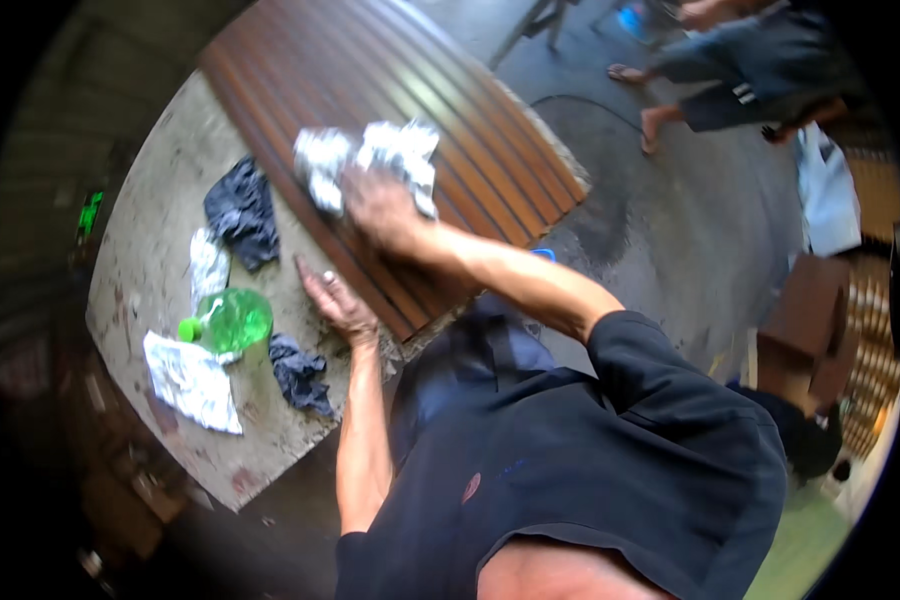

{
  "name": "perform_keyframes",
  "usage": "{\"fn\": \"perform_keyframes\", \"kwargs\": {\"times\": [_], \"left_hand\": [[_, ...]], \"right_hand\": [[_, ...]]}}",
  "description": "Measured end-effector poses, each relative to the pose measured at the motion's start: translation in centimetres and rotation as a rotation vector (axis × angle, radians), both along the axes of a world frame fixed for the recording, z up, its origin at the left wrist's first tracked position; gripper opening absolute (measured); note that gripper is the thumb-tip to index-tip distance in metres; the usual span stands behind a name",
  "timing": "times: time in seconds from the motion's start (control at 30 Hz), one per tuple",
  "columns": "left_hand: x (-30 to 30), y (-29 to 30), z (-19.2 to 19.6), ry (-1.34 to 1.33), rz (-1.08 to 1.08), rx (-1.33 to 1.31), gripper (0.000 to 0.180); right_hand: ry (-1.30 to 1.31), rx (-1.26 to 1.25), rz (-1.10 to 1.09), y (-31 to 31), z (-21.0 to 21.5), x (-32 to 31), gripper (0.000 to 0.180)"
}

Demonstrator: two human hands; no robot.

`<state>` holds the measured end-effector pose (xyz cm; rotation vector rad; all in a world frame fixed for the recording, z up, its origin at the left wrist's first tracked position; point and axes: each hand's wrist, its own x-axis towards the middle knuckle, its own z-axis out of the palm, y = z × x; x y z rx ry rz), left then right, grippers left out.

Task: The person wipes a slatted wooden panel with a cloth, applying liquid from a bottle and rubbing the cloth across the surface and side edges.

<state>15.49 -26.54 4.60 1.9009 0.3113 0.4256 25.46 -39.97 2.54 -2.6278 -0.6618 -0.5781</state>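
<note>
A brown ridged wooden panel lies across the table, with dark grooves running along it. On its left part my right hand is closed over a crumpled white cloth, pressing it to the wood; motion blurs the fingers. My left hand rests beside the panel's near left edge, its fingers stretched out and holding nothing. Left of that hand, a clear bottle of green liquid with a green cap lies on its side. A small dark cloth is crumpled near the left wrist.
The worn grey tabletop also carries a larger dark cloth and a white cloth. Another person is at the far right on the grey floor. A brown box-like piece stands at right.
</note>
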Motion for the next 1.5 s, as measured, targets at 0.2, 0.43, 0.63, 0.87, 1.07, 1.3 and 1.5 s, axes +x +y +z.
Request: {"fn": "perform_keyframes", "kwargs": {"times": [0.2,0.43,0.63,0.87,1.07,1.3,1.5], "left_hand": [[0.8,-1.4,0.0,-0.051,-0.258,0.522,0.058],[1.5,-2.1,-0.4,-0.062,-0.323,0.761,0.054],[1.2,-2.1,-0.5,-0.065,-0.310,0.753,0.054],[0.9,-1.0,-0.6,-0.119,-0.307,0.776,0.054],[1.4,-2.1,-0.3,-0.039,-0.297,0.742,0.055],[1.3,-1.3,-1.4,-0.060,-0.250,0.714,0.055],[1.4,-0.6,-2.2,-0.214,-0.255,0.758,0.049]], "right_hand": [[0.221,-0.153,0.021,-9.2,3.5,-15.8,0.056],[0.083,-0.219,-0.512,-20.9,5.3,-3.1,0.047],[0.025,-0.103,-0.434,-14.8,2.7,-7.9,0.044],[-0.002,-0.141,-0.399,-17.4,3.6,-12.1,0.046],[0.045,-0.206,-0.608,-24.3,4.0,-5.2,0.039],[0.007,-0.344,-0.418,-12.8,4.6,-9.4,0.043],[0.115,0.186,0.112,-2.9,5.3,-19.1,0.035]]}}
